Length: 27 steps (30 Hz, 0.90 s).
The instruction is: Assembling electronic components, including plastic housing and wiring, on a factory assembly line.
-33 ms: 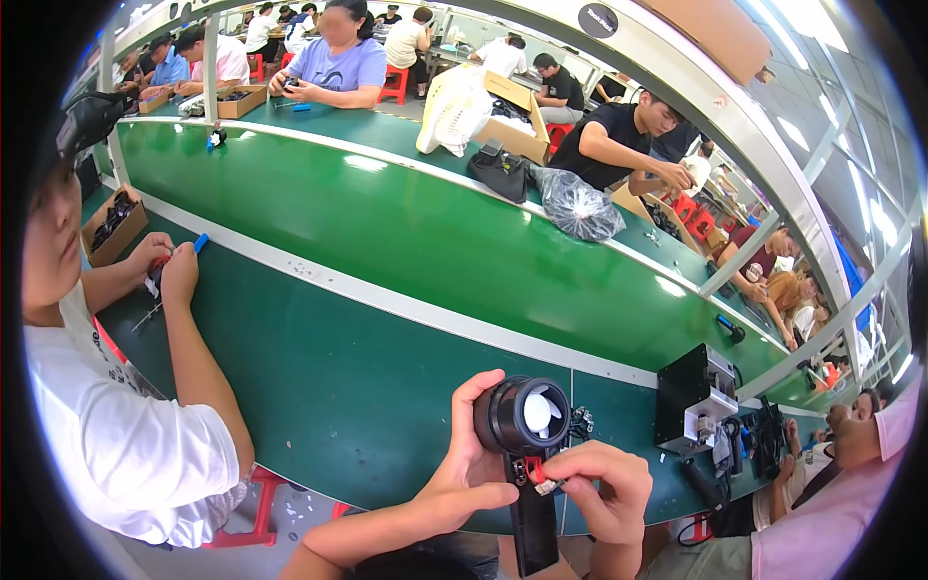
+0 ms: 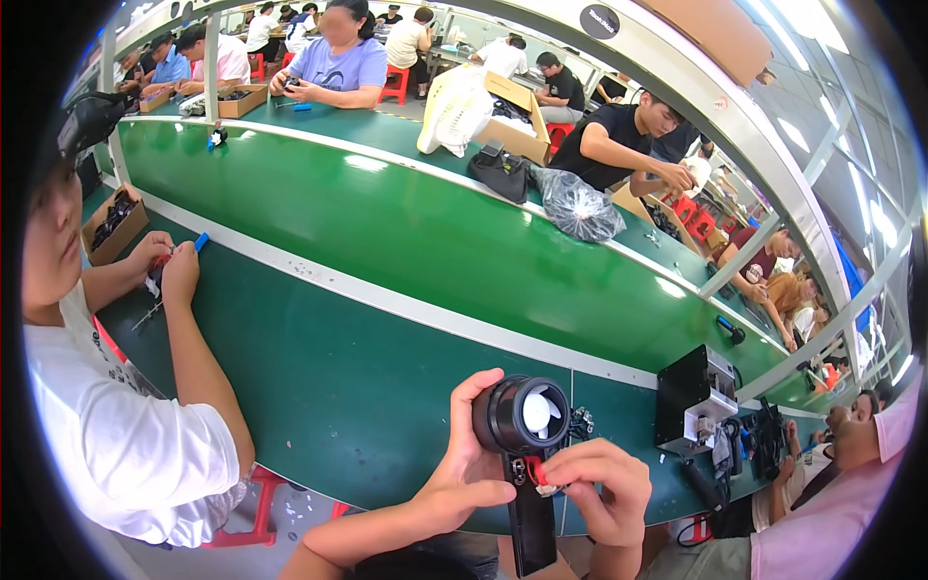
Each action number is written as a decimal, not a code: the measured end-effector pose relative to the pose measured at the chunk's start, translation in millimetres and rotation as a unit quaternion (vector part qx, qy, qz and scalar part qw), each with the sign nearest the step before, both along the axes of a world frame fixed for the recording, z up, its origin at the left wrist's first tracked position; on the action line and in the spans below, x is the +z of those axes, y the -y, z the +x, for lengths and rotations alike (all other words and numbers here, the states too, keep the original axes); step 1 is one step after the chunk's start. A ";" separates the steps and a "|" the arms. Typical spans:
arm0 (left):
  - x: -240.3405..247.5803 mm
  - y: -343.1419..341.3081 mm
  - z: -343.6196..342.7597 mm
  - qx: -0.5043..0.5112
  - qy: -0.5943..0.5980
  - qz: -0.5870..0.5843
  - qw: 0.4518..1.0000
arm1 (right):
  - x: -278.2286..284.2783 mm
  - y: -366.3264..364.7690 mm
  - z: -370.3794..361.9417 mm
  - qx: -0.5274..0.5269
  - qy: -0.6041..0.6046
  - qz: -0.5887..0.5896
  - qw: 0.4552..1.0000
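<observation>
Green bench (image 2: 329,387) — black box (image 2: 683,396) at right, black fan (image 2: 498,418) in left hand (image 2: 462,478).

black device (image 2: 522,446), white fan blades (image 2: 539,412), red wires (image 2: 536,471), dark green table (image 2: 338,387), brighter green belt (image 2: 406,232)

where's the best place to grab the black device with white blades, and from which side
Likely from the left, around its round black barrel, thumb on the left edge of its handle, much as the left hand has it. The barrel offers a broad curved side, clear of the open front with the white blades; the right hand occupies the other side.
</observation>
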State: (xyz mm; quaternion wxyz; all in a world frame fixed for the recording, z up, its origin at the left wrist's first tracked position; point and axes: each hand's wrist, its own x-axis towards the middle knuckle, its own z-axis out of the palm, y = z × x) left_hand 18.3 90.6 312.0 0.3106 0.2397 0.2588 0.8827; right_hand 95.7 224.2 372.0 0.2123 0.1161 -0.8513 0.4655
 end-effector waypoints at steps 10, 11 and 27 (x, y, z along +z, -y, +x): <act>6.5 4.7 1.2 0.015 0.004 -0.003 1.000 | -15.7 5.7 4.6 -0.020 0.012 -0.129 0.991; 4.6 4.2 0.9 0.015 0.003 -0.002 1.000 | -14.9 7.3 2.7 -0.020 0.012 -0.128 0.992; -4.5 -6.9 0.9 0.044 -0.034 -0.026 0.998 | -15.6 7.0 2.6 -0.095 -0.012 -0.010 0.995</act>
